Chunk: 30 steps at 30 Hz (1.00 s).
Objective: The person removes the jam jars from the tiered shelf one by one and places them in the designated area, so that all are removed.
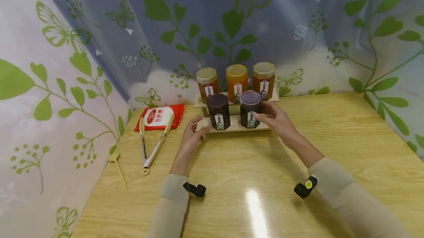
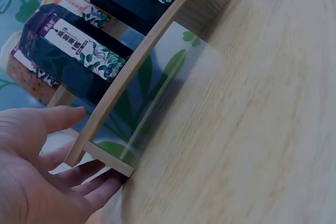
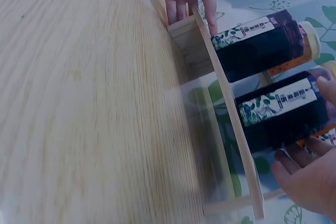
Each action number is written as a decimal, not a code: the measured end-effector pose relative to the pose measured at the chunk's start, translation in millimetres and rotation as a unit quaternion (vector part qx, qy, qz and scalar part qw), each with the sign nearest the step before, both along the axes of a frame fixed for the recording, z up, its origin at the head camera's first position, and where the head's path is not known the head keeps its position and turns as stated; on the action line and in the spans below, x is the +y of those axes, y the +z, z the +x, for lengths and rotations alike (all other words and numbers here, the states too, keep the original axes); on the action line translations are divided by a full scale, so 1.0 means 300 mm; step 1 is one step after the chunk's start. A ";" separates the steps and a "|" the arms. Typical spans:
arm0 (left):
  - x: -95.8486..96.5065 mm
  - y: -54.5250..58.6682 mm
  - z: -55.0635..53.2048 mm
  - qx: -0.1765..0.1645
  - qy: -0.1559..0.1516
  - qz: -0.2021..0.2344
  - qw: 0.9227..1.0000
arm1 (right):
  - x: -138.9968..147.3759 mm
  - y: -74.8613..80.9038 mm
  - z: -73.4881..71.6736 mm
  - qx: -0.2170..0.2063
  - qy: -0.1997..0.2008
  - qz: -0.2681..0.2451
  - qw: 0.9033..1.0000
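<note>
A two-step wooden rack point(image 1: 236, 123) stands on the table with jars on both steps. On its lower step are two dark jam jars, a left jar point(image 1: 218, 112) and a right jar point(image 1: 250, 111), both with purple lids and white labels. My left hand point(image 1: 192, 135) grips the left end of the lower step, thumb over the board and fingers against the side leg point(image 2: 109, 158). With my right hand point(image 1: 276, 122) I hold the right dark jar point(image 3: 283, 111), thumb at its front near the lid and fingers along its other side. That jar stands upright on the step.
Three amber and orange jars, the middle one an orange jar point(image 1: 236, 83), stand on the upper step. To the left lie a red-and-white packet point(image 1: 155, 116), tongs point(image 1: 154, 153) partly over it, and a yellow spoon point(image 1: 118, 168). A patterned curtain point(image 1: 185, 39) hangs behind.
</note>
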<state>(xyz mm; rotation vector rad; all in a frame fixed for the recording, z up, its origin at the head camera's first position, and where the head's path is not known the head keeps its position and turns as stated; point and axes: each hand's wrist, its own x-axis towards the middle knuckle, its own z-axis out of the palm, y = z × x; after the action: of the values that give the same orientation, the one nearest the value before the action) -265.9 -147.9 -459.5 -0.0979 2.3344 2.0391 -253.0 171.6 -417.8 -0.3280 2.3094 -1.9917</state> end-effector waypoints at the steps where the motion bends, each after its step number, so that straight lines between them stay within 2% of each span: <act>1: 0.004 0.000 -0.001 0.003 0.001 -0.001 1.000 | -0.007 0.001 -0.002 0.001 -0.006 0.001 1.000; 2: 0.005 -0.015 -0.010 0.010 0.002 -0.004 1.000 | -0.013 0.000 -0.003 0.004 -0.012 0.003 1.000; 11: 0.000 -0.030 -0.007 0.010 0.005 -0.021 1.000 | -0.086 -0.012 -0.022 0.014 -0.060 0.025 0.998; 19: -0.001 -0.038 -0.009 0.012 0.003 -0.023 1.000 | -0.150 -0.034 -0.032 0.010 -0.124 0.075 0.989; 23: -0.002 -0.041 -0.005 0.007 0.009 -0.023 1.000 | -0.161 -0.035 -0.033 0.015 -0.137 0.096 0.986; 30: -0.004 -0.043 -0.009 0.021 0.005 -0.029 0.999 | -0.144 -0.022 -0.025 0.019 -0.139 0.107 0.984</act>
<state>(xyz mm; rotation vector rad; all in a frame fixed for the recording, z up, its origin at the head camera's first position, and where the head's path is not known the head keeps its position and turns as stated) -268.5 -149.2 -472.3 -0.0678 2.4230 1.9976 -260.5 128.4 -424.2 -0.0289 2.6910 -1.8310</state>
